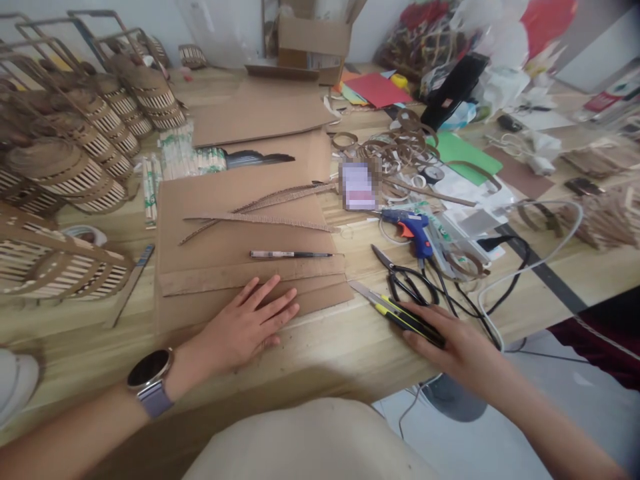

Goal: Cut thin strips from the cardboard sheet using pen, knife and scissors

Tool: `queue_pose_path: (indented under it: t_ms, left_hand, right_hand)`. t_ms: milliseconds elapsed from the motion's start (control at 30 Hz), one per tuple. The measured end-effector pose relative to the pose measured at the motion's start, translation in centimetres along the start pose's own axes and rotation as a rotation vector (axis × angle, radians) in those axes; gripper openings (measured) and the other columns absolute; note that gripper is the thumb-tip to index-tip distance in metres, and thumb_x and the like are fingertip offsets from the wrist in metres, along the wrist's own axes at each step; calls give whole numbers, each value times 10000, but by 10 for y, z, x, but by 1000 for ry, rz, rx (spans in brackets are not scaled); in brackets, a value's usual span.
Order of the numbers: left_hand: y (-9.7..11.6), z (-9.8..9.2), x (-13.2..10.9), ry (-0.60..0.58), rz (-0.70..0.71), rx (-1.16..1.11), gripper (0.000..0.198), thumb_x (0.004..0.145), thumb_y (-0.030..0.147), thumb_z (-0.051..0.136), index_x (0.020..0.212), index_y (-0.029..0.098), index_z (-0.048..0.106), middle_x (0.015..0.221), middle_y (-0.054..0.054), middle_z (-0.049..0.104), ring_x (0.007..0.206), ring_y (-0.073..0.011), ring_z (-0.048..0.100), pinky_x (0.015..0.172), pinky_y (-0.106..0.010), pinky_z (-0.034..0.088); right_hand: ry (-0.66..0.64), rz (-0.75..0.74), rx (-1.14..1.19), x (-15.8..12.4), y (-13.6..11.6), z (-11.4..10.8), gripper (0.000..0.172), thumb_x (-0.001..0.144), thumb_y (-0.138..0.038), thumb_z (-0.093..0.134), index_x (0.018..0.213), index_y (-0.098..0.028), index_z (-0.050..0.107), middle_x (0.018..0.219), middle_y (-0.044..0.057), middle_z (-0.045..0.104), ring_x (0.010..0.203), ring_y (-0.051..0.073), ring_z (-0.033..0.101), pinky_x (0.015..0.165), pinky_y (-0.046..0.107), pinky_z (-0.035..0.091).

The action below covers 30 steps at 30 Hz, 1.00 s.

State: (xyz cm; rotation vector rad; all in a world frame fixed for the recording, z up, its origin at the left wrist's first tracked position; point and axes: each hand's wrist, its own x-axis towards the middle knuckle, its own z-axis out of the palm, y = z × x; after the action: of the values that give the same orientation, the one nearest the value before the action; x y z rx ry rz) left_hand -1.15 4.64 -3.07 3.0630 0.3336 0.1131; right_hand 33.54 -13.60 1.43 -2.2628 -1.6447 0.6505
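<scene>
My left hand [250, 322] lies flat with fingers spread on the near edge of a brown cardboard sheet [210, 193]. To the right, my right hand [445, 340] has its fingers around the back end of a yellow and black utility knife [400, 312], whose blade points left toward the cardboard. On the sheet rest a pen [290, 254] and thin corrugated strips [260, 219]. Black-handled scissors [407, 280] lie just beyond the knife. Behind them is a blue glue gun [416, 230].
Woven baskets [95, 177] crowd the left side. Curled cardboard strips [395, 147], coloured paper [380, 89] and a phone-like screen [359, 185] are farther back. Cables [520, 280] run off the right edge. A cardboard box [313, 40] stands at the back.
</scene>
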Motion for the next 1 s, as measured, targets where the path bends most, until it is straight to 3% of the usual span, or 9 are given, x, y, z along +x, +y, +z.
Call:
queue_pose_path:
  t_ms: [133, 333, 433, 567, 767, 900, 1000]
  left_hand:
    - [1, -1, 0, 20, 8, 15, 506, 1050, 375, 404, 1537, 237, 395, 1598, -26, 396, 1553, -316, 77, 1249, -529, 112]
    - [1, 3, 1, 50, 26, 3, 509, 1039, 400, 430, 1525, 248, 415, 1575, -35, 434, 1549, -316, 112, 1247, -546, 116]
    - [-1, 5, -1, 52, 38, 17, 512, 1045, 408, 411, 1529, 242, 408, 1592, -24, 406, 1557, -316, 43, 1251, -546, 84]
    - [-5, 4, 0, 27, 60, 14, 514, 1048, 398, 403, 1536, 236, 389, 1599, -18, 393, 1561, -291, -16, 1257, -540, 61]
    - [-7, -6, 26, 34, 117, -64, 370, 1044, 207, 397, 1369, 160, 567, 1595, -78, 387, 1551, -254, 142, 1266, -499, 148]
    - [-2, -24, 45, 5, 103, -127, 445, 1018, 113, 361, 1442, 169, 488, 1553, -60, 456, 1524, -237, 238, 1259, -476, 203]
    - [-1, -43, 47, -102, 10, -86, 519, 1008, 9, 273, 1479, 156, 435, 1578, -32, 416, 1520, -222, 237, 1271, -438, 171]
  right_hand:
    - [-40, -85, -103, 4, 1, -5, 482, 934, -475, 466, 1328, -246, 624, 1069, 110, 692, 876, 260, 722, 726, 375, 594]
    - [-55, -359, -229, 27, 10, -12, 447, 970, -410, 439, 1335, -226, 621, 1153, 135, 682, 1029, 275, 676, 881, 428, 565]
    - [-48, -454, -280, 36, 16, -12, 441, 972, -386, 441, 1345, -232, 616, 1153, 134, 685, 1052, 282, 650, 927, 462, 534]
    - [-43, -498, -325, 43, 21, -11, 431, 978, -374, 430, 1330, -212, 618, 1139, 137, 671, 1062, 279, 638, 933, 454, 529]
    - [-92, -527, -327, 49, 13, -14, 427, 974, -340, 432, 1341, -207, 607, 1106, 137, 655, 1085, 280, 630, 926, 447, 547]
    - [-115, -491, -311, 53, -3, -18, 416, 946, -280, 463, 1330, -232, 612, 1098, 131, 657, 1073, 288, 642, 925, 436, 556]
    - [-113, -470, -312, 57, -15, -17, 413, 958, -250, 439, 1334, -203, 603, 1140, 145, 646, 1091, 282, 640, 962, 406, 542]
